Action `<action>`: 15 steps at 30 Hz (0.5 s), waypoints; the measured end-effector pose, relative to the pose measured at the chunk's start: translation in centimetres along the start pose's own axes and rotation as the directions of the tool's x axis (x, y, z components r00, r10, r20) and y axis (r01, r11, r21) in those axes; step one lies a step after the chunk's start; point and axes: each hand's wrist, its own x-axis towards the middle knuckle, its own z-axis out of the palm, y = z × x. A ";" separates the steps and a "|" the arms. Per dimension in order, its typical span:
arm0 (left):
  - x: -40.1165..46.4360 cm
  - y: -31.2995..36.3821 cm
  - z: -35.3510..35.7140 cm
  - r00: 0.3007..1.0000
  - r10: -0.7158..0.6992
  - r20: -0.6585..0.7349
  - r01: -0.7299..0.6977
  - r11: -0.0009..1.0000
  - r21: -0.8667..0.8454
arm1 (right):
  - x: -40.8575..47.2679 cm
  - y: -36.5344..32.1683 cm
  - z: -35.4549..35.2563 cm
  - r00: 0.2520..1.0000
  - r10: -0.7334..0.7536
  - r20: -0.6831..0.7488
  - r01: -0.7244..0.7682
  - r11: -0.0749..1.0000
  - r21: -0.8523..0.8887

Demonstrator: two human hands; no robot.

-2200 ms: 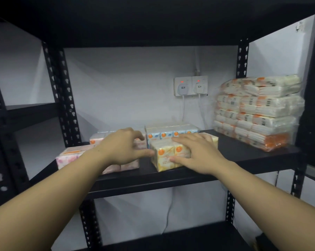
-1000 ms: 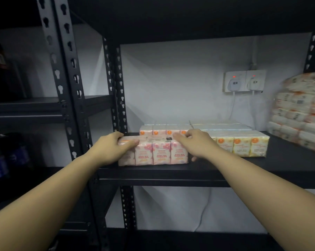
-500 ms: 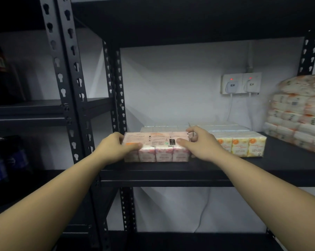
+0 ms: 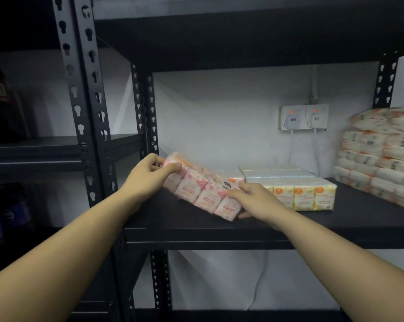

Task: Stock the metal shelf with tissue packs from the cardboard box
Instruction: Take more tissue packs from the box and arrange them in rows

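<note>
A pink tissue pack (image 4: 202, 190) is held tilted over the metal shelf (image 4: 219, 225), its left end raised and its right end low near the shelf's front. It is gripped at the left end by the left hand (image 4: 151, 173) and at the right end by the right hand (image 4: 252, 201), fingers curled around it. Just beside it, a yellow tissue pack (image 4: 305, 194) is seen standing on the shelf.

Both forearms extended, left hand (image 4: 150, 175) raised and gripping, right hand (image 4: 252, 201) lower, gripping
</note>
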 end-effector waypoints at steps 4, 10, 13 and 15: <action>-0.3 0.4 -0.3 0.988 -0.019 0.154 0.054 0.973 -0.226 | -1.1 -0.6 0.6 1.000 -0.008 -0.009 0.008 1.000 -0.025; -0.3 2.0 0.0 0.990 0.136 0.046 -0.127 0.980 -0.153 | -2.7 -2.1 1.7 0.992 -0.084 0.092 0.103 0.967 -0.234; -0.6 2.3 0.7 0.992 0.114 -0.054 -0.119 0.986 -0.118 | -2.5 -4.2 1.2 0.981 -0.190 0.040 0.194 0.957 -0.217; -0.7 2.6 1.6 0.989 0.141 -0.044 -0.146 0.982 -0.121 | -1.9 -6.7 0.8 0.959 -0.280 -0.052 0.269 0.951 -0.153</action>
